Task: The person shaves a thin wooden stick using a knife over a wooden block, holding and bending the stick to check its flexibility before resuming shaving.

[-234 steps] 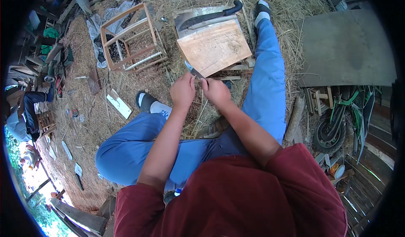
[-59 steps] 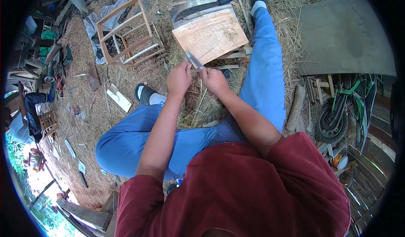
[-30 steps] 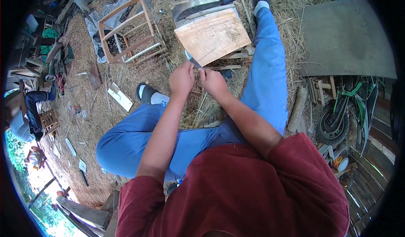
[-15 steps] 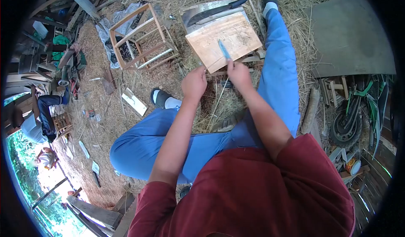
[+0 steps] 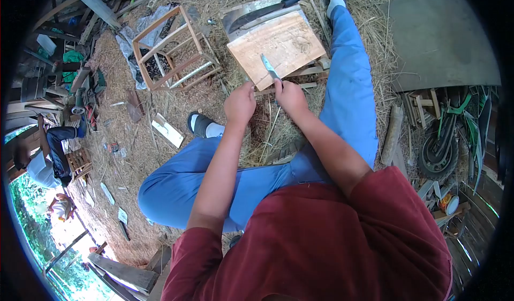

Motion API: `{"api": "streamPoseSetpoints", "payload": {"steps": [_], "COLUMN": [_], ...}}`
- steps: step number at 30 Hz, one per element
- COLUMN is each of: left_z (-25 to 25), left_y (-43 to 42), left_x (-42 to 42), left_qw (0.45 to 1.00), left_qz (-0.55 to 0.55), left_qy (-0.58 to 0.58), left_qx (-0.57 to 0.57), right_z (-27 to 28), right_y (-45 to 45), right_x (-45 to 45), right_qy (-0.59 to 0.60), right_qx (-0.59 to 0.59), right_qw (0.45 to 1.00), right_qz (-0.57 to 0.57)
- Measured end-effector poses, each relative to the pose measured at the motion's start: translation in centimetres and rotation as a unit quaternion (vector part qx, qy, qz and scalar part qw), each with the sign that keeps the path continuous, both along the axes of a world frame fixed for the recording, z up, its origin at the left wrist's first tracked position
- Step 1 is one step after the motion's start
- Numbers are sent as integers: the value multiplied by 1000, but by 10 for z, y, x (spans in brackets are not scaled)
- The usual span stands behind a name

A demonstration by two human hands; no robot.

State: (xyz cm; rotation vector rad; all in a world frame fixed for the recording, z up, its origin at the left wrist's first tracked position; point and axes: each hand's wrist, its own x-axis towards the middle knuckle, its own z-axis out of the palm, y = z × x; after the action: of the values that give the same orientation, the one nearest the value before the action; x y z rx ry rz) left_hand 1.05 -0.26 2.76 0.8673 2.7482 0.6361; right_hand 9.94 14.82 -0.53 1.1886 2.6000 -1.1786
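Observation:
My right hand (image 5: 292, 96) is closed around the handle of a knife (image 5: 267, 65). Its blade points up and left over a pale wooden board (image 5: 289, 36). My left hand (image 5: 240, 104) is closed beside the board's near left corner; whatever its fingers grip is hidden or too thin to make out. Along the board's far edge lies a machete (image 5: 262, 15) with a black handle, on a greyish sheet.
Left of the board stands a small wooden frame (image 5: 174, 49). A white-faced wood piece (image 5: 167, 130) lies on the straw-covered ground. At right are a large flat panel (image 5: 444, 38) and a motorcycle wheel (image 5: 439, 159). Another person (image 5: 44, 159) sits far left.
The knife has shifted left, its blade tip nearer the board's left side. My left hand has moved slightly left and down. The whole view has shifted a little.

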Motion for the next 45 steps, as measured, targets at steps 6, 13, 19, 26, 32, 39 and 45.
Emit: {"api": "streamPoseSetpoints", "payload": {"steps": [6,13,19,26,32,39,45], "left_z": [-4,1,-1,-1,-3,-6,-3], "left_y": [-1,-2,-1,-1,-2,0,-3], "left_x": [2,3,4,7,3,1,3], "left_qw": [1000,999,1000,1000,1000,1000,1000], "left_qz": [-1,-7,11,3,-3,14,1], "left_qy": [3,31,2,10,-9,-13,-11], "left_qx": [-1,5,23,2,0,16,-17], "right_z": [1,5,10,10,14,8,-1], "right_y": [-9,7,-20,-7,14,-1,-11], "right_x": [3,-4,1,-3,-8,-5,-4], "right_qy": [5,-1,-17,-5,8,-13,-19], "right_qx": [-52,-70,4,-18,-16,3,1], "right_qw": [998,997,995,1000,999,1000,1000], "right_qz": [37,-29,93,13,-31,14,18]}}
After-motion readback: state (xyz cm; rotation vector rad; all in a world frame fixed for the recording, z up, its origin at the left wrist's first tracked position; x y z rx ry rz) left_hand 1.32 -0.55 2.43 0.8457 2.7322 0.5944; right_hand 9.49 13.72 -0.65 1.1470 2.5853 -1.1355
